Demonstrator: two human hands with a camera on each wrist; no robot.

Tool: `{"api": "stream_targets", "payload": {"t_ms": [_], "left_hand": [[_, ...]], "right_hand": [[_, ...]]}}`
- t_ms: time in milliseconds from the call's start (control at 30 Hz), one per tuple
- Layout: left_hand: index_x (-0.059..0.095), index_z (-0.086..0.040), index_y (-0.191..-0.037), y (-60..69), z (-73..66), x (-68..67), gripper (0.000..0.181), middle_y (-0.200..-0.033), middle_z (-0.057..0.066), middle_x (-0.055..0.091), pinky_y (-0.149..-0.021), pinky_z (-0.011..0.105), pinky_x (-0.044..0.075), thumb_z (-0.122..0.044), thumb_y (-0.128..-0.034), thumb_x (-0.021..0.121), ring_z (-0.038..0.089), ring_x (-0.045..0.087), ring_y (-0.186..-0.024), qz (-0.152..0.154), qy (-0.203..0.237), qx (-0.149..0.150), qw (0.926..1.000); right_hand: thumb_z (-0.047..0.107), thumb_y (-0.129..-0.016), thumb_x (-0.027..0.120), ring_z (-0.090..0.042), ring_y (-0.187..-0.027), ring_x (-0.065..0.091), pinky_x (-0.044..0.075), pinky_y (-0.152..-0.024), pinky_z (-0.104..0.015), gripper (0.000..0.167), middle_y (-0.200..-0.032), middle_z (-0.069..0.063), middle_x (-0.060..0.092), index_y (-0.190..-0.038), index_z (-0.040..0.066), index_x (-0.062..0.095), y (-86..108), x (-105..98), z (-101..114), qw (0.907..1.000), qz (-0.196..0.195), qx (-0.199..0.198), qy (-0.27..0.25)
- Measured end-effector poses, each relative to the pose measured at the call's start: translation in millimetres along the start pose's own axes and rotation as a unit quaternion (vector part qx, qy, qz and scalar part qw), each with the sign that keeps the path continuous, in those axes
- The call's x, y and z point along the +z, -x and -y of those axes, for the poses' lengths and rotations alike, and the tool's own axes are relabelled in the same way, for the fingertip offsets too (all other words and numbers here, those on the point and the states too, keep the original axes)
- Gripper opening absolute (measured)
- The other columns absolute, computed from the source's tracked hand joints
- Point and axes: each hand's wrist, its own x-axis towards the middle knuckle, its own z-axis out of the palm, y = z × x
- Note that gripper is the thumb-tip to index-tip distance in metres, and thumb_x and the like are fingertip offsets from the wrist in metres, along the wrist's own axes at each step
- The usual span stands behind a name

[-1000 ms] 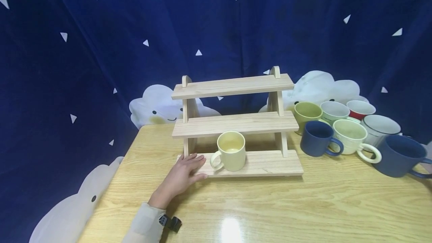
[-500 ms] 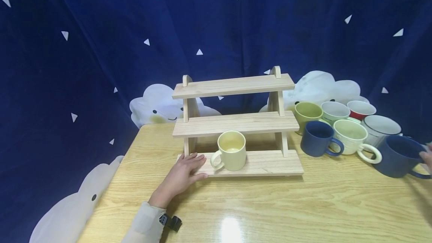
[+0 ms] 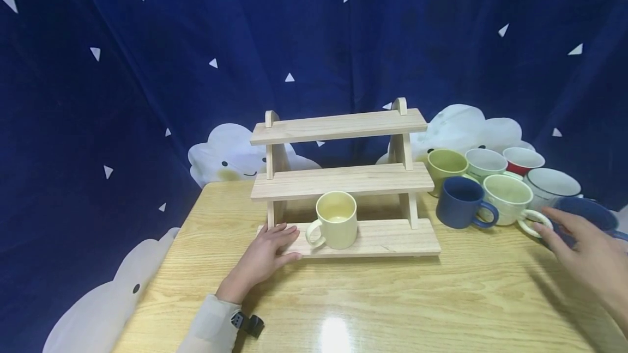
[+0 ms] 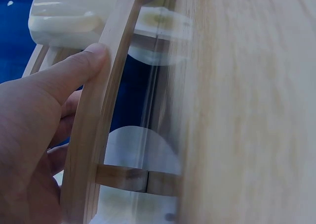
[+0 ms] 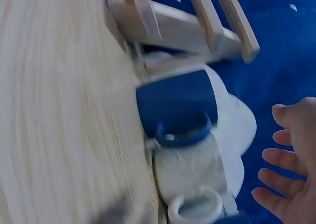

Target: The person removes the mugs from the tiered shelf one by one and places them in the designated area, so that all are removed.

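Note:
My left hand point(image 3: 263, 252) rests on the left end of the bottom board of a three-tier wooden shelf point(image 3: 392, 236). In the left wrist view its thumb point(image 4: 81, 66) lies along the board's front edge, with the fingers behind it. A pale yellow mug point(image 3: 338, 227) stands upright on that board, its handle toward this hand. At the right, my right hand point(image 3: 589, 249) hovers with parted fingers by the handle of a cream mug point(image 3: 507, 198), partly covering a large navy mug point(image 3: 584, 211). The right wrist view shows nothing held in it.
A smaller navy mug point(image 3: 460, 200) stands right of the shelf. Behind are an olive mug point(image 3: 446, 165), a pale green mug point(image 3: 485, 161), a red-and-white mug point(image 3: 523, 159) and a white dark-rimmed mug point(image 3: 551, 184). A blue curtain point(image 3: 314, 31) hangs behind the table point(image 3: 417, 304).
My right hand has come in from the right edge and moved left, over the large navy mug toward the cream mug's handle. The left hand and the pale yellow mug have stayed put.

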Motion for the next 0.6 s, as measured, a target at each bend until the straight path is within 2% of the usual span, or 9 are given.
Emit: {"api": "stream_targets", "payload": {"t_ms": [33, 67, 200, 300, 367, 433, 533, 600], "left_hand": [[0.060, -0.010, -0.134, 0.1, 0.0, 0.0, 0.061, -0.139, 0.002, 0.056, -0.114, 0.061, 0.018, -0.049, -0.0874, 0.068, 0.034, 0.044, -0.134, -0.001, 0.000, 0.001, 1.0000], [0.060, -0.010, -0.134, 0.2, 0.0, 0.0, 0.061, -0.139, 0.002, 0.056, -0.113, 0.062, 0.019, -0.049, -0.0874, 0.068, 0.034, 0.044, -0.134, -0.001, -0.001, 0.001, 1.0000], [0.060, -0.010, -0.134, -0.2, 0.5, 0.1, 0.061, -0.139, 0.002, 0.056, -0.112, 0.063, 0.021, -0.049, -0.0873, 0.068, 0.034, 0.045, -0.134, -0.005, -0.003, 0.004, 1.0000], [0.060, -0.010, -0.134, -0.4, 0.8, 0.3, 0.062, -0.139, 0.002, 0.056, -0.112, 0.063, 0.022, -0.049, -0.0872, 0.068, 0.034, 0.045, -0.133, -0.006, -0.005, 0.006, 1.0000], [0.061, -0.009, -0.134, -0.3, 0.7, 0.2, 0.062, -0.139, 0.002, 0.056, -0.112, 0.063, 0.021, -0.049, -0.0872, 0.068, 0.033, 0.045, -0.133, -0.006, -0.006, 0.006, 0.9999], [0.061, -0.009, -0.134, -0.2, 0.5, 0.2, 0.061, -0.139, 0.002, 0.056, -0.113, 0.062, 0.020, -0.049, -0.0872, 0.068, 0.033, 0.045, -0.133, -0.006, -0.007, 0.006, 0.9999], [0.061, -0.009, -0.134, 0.1, 0.0, -0.1, 0.061, -0.139, 0.003, 0.056, -0.113, 0.061, 0.019, -0.048, -0.0872, 0.069, 0.034, 0.045, -0.134, -0.004, -0.004, 0.005, 1.0000], [0.061, -0.009, -0.134, 0.1, -0.4, -0.3, 0.061, -0.139, 0.003, 0.056, -0.114, 0.061, 0.019, -0.047, -0.0873, 0.069, 0.034, 0.045, -0.134, -0.003, -0.002, 0.003, 1.0000]], "right_hand": [[0.023, -0.095, 0.066, -0.056, -0.091, 0.056, 0.045, -0.070, -0.057, 0.044, -0.115, -0.038, 0.057, -0.127, -0.006, 0.056, -0.3, 1, 5, 0.9998, 0.013, 0.001, 0.013], [0.024, -0.094, 0.067, -0.055, -0.090, 0.057, 0.040, -0.067, -0.065, 0.045, -0.115, -0.036, 0.058, -0.128, -0.003, 0.057, -0.2, 2, 8, 0.9997, 0.018, -0.006, 0.015], [0.024, -0.090, 0.072, -0.043, -0.080, 0.062, 0.042, -0.065, -0.059, 0.043, -0.117, -0.026, 0.063, -0.126, 0.004, 0.062, 0.6, 11, 26, 0.9986, 0.013, -0.050, 0.008], [0.026, -0.090, 0.072, -0.031, -0.074, 0.060, 0.043, -0.066, -0.059, 0.044, -0.120, -0.022, 0.064, -0.128, 0.008, 0.062, 1.2, 18, 42, 0.9977, 0.024, -0.063, 0.001], [0.028, -0.090, 0.072, -0.030, -0.080, 0.061, 0.043, -0.070, -0.060, 0.044, -0.122, -0.021, 0.063, -0.130, 0.011, 0.061, 2.0, 22, 53, 0.9973, 0.038, -0.062, -0.006], [0.029, -0.090, 0.072, -0.034, -0.089, 0.062, 0.043, -0.074, -0.061, 0.045, -0.122, -0.021, 0.063, -0.130, 0.012, 0.062, 2.7, 27, 63, 0.9967, 0.046, -0.065, -0.015], [0.029, -0.088, 0.074, -0.041, -0.102, 0.060, 0.044, -0.077, -0.059, 0.045, -0.121, -0.019, 0.065, -0.129, 0.014, 0.062, 2.9, 33, 77, 0.9948, 0.048, -0.087, -0.024], [0.029, -0.087, 0.075, -0.039, -0.101, 0.061, 0.044, -0.077, -0.057, 0.045, -0.120, -0.017, 0.065, -0.128, 0.014, 0.063, 2.7, 38, 86, 0.9931, 0.047, -0.105, -0.025]]}}
